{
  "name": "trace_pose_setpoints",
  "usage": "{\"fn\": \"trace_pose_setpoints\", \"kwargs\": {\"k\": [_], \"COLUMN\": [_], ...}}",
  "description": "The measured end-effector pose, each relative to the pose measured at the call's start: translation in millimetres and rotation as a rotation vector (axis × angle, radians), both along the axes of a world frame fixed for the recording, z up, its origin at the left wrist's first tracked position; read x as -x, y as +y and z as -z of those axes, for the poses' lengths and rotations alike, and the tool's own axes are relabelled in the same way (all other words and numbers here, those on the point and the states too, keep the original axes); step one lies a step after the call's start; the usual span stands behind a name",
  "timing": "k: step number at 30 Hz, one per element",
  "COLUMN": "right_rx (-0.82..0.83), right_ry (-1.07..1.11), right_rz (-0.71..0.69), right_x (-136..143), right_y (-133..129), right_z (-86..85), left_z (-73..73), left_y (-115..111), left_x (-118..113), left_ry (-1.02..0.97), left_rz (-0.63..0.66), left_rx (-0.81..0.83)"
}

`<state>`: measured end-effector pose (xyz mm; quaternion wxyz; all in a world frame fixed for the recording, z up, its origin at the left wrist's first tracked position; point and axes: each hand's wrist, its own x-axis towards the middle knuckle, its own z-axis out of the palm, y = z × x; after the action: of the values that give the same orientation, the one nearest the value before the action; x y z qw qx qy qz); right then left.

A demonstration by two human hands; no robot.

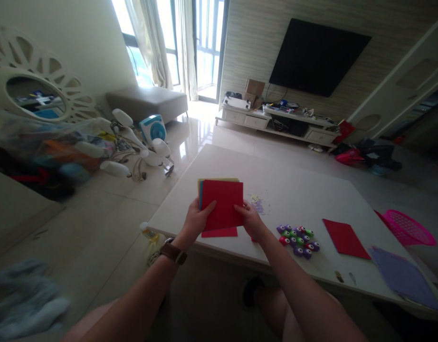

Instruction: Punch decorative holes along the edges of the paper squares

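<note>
Both of my hands hold a stack of square coloured sheets (pixel 224 202), red on top with blue and yellow edges showing at the upper left. My left hand (pixel 197 219) grips the left side, its thumb on the red face. On the right side, my right hand (pixel 250 217) holds the edge, thumb also on top. Under the stack, near the table's front edge, lies a red sheet (pixel 219 232). Small purple and yellow paper bits (pixel 257 204) are scattered just right of the stack. Something small and red beside my right hand is mostly hidden.
On the white table (pixel 293 185) stand several purple, green and red toys with eyes (pixel 299 241). Farther right lie red sheets (pixel 346 239), purple sheets (pixel 406 278) and two small tools. A pink basket (pixel 409 228) is beyond the right edge.
</note>
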<state>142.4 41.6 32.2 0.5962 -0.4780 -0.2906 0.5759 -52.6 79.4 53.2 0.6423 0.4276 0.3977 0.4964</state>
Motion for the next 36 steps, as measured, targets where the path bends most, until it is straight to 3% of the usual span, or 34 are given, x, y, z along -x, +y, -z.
{"fn": "trace_pose_setpoints", "kwargs": {"k": [5,9,15,18,26,32,36], "right_rx": [-0.057,-0.09,0.052,0.118,0.106,0.109,0.071], "right_ry": [-0.12,-0.212,-0.297,-0.325,-0.35,-0.363,-0.508], "right_rz": [0.102,0.121,0.192,0.252,0.32,0.331,0.354], "right_x": [-3,-9,-10,-9,-11,-8,-4], "right_y": [2,6,3,-3,-7,-8,-9], "right_z": [15.6,25.7,40.8,46.8,49.9,62.3,58.5], "left_z": [20.2,44.4,85.0,97.2,94.1,91.1,84.7], "left_y": [3,8,-1,-8,-11,-13,-14], "left_x": [-6,-10,-25,-31,-28,-31,-36], "left_ry": [0.138,0.08,0.027,0.081,0.259,0.289,0.261], "left_rz": [-0.022,-0.008,-0.015,-0.016,0.06,0.083,0.041], "left_rx": [-0.029,0.012,0.04,-0.001,-0.13,-0.141,-0.105]}}
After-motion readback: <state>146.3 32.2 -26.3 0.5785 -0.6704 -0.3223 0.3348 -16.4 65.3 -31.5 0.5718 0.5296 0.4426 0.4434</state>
